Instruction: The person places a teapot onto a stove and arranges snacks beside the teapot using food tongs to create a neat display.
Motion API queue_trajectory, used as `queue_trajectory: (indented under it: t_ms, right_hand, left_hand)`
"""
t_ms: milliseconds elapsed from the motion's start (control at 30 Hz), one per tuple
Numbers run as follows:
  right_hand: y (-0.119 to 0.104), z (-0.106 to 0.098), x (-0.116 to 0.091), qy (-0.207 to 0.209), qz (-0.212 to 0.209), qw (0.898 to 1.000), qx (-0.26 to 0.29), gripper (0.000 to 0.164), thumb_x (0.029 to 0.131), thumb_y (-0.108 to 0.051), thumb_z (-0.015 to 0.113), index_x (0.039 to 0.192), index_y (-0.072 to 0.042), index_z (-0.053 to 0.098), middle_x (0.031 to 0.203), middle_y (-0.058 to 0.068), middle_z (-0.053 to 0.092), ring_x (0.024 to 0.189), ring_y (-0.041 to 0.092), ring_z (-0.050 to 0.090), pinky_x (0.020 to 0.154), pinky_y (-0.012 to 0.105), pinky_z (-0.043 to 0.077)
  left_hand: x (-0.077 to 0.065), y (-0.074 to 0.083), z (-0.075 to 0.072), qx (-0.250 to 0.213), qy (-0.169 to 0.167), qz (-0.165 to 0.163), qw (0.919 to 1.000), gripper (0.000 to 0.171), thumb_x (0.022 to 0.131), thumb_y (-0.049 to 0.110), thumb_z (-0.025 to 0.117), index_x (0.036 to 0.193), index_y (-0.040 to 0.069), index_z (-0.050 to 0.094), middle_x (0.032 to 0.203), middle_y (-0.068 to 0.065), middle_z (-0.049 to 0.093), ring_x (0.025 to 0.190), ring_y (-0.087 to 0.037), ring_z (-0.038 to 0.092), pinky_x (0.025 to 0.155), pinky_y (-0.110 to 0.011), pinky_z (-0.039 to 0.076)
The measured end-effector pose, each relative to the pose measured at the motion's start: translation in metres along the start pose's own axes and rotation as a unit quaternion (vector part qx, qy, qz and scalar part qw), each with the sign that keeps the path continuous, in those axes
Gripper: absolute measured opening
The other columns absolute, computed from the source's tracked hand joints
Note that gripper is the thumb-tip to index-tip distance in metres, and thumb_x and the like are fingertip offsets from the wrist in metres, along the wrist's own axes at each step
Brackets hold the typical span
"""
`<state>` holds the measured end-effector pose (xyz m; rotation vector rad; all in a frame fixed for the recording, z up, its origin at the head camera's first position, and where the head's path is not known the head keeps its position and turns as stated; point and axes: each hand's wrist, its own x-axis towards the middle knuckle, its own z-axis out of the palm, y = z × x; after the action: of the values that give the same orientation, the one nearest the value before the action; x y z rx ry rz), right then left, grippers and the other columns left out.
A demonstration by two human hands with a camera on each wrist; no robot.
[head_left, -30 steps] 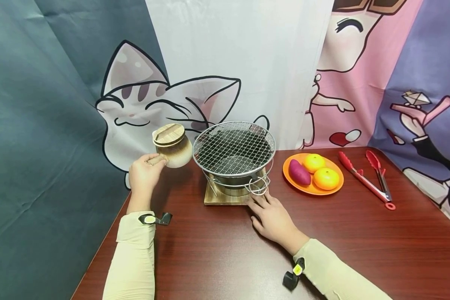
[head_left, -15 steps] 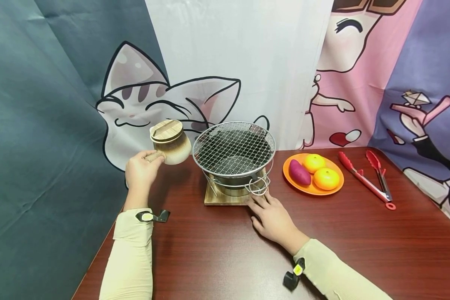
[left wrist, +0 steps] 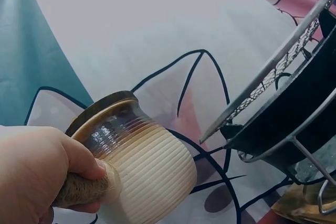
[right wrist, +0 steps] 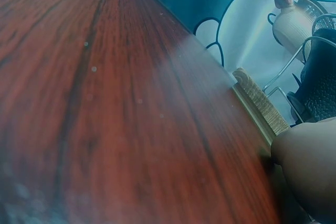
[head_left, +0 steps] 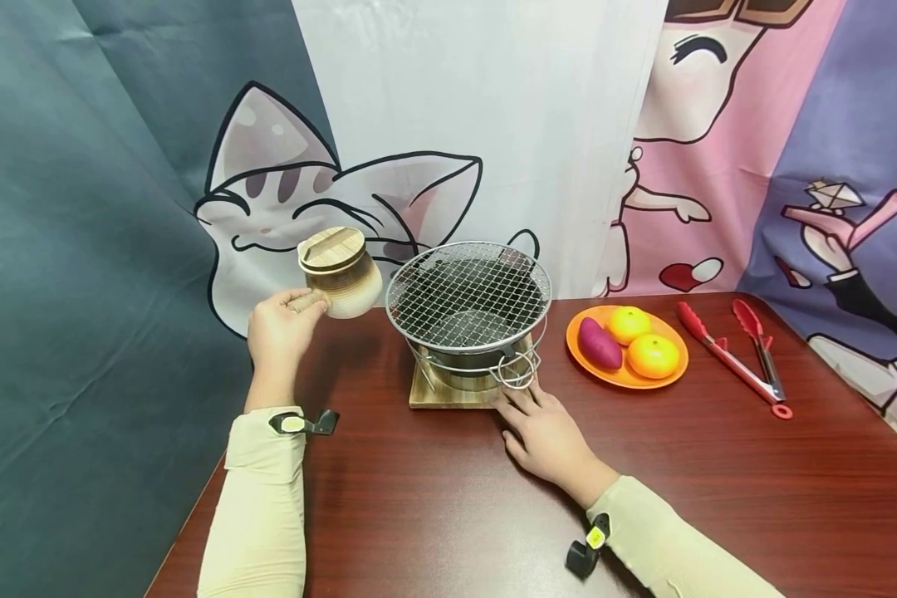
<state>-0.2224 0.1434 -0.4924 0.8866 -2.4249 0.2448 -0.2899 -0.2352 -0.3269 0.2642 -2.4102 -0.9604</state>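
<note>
My left hand (head_left: 279, 336) grips the stubby side handle of a ribbed cream-and-brown teapot (head_left: 349, 286) with a wooden lid (head_left: 334, 248). The pot is held up left of a small black tabletop grill, its lid on. Thumb and fingers wrap the handle (left wrist: 81, 190) in the left wrist view. A round wire mesh (head_left: 467, 295) covers the grill, which stands on a square wooden base (head_left: 437, 397). My right hand (head_left: 541, 436) rests with extended fingers at the base's front right corner, just below the wire loop (head_left: 517, 371). It holds nothing.
An orange plate (head_left: 626, 379) with a purple sweet potato (head_left: 600, 344) and two mandarins (head_left: 653, 356) lies right of the grill. Farther right are red-tipped tongs (head_left: 740, 365), spread apart. A printed cloth backdrop (head_left: 553, 124) stands right behind the dark red table (head_left: 419, 507).
My left hand has lifted the teapot a little higher, first shifting slightly left. My right hand stays at the base's corner, and the grill has not moved.
</note>
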Motion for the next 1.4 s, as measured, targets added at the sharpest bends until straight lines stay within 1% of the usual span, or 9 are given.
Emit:
queue_trajectory:
  t_ms: [167, 367, 567, 800, 1167, 1400]
  right_hand:
    - [0.000, 0.001, 0.000, 0.002, -0.001, 1.000, -0.004, 0.053, 0.082, -0.027, 0.074, 0.133, -0.013, 0.067, 0.136, 0.013, 0.063, 0.131, 0.051, 0.049, 0.094, 0.059, 0.049]
    - [0.000, 0.000, 0.001, 0.005, -0.004, 1.000, -0.004, 0.054, 0.082, -0.027, 0.074, 0.133, -0.013, 0.067, 0.136, 0.013, 0.062, 0.131, 0.051, 0.049, 0.094, 0.058, 0.049]
    - [0.000, 0.001, 0.001, -0.002, -0.002, 1.000, -0.001, 0.055, 0.082, -0.028, 0.073, 0.135, -0.015, 0.066, 0.138, 0.011, 0.061, 0.132, 0.050, 0.048, 0.094, 0.059, 0.049]
    - [0.001, 0.005, -0.001, 0.009, -0.003, 1.000, -0.003, 0.055, 0.082, -0.027, 0.073, 0.134, -0.012, 0.066, 0.137, 0.013, 0.062, 0.131, 0.052, 0.048, 0.095, 0.059, 0.049]
    - [0.001, 0.004, -0.001, 0.014, -0.003, 1.000, 0.002, 0.054, 0.082, -0.026, 0.074, 0.134, -0.012, 0.066, 0.137, 0.015, 0.062, 0.131, 0.052, 0.049, 0.095, 0.059, 0.048]
    - [0.002, 0.003, -0.001, 0.017, -0.004, 1.000, 0.001, 0.055, 0.081, -0.026, 0.074, 0.134, -0.012, 0.066, 0.136, 0.015, 0.062, 0.130, 0.052, 0.050, 0.095, 0.059, 0.048]
  left_hand:
    - [0.002, 0.005, -0.002, -0.009, 0.011, 0.004, 0.9999, 0.037, 0.084, 0.037, 0.077, 0.114, 0.016, 0.078, 0.116, -0.007, 0.074, 0.114, -0.032, 0.066, 0.093, -0.052, 0.050]
    - [0.004, 0.008, -0.002, -0.006, 0.022, 0.019, 0.9996, 0.037, 0.083, 0.037, 0.077, 0.113, 0.016, 0.079, 0.113, -0.006, 0.075, 0.112, -0.033, 0.067, 0.092, -0.052, 0.050]
    - [0.006, 0.011, -0.004, -0.004, 0.018, 0.021, 0.9996, 0.036, 0.084, 0.037, 0.076, 0.113, 0.015, 0.079, 0.113, -0.006, 0.075, 0.113, -0.032, 0.067, 0.093, -0.050, 0.050]
    - [0.010, 0.016, -0.004, -0.004, 0.014, 0.026, 0.9995, 0.037, 0.083, 0.036, 0.077, 0.113, 0.015, 0.079, 0.112, -0.006, 0.076, 0.113, -0.031, 0.067, 0.094, -0.049, 0.050]
    - [0.014, 0.029, -0.005, -0.004, 0.030, 0.046, 0.9985, 0.036, 0.081, 0.035, 0.076, 0.111, 0.015, 0.079, 0.108, -0.006, 0.076, 0.108, -0.031, 0.069, 0.089, -0.049, 0.051]
    - [0.014, 0.035, -0.005, -0.004, 0.019, 0.039, 0.9990, 0.037, 0.082, 0.035, 0.075, 0.113, 0.015, 0.079, 0.110, -0.006, 0.076, 0.109, -0.030, 0.068, 0.089, -0.048, 0.051]
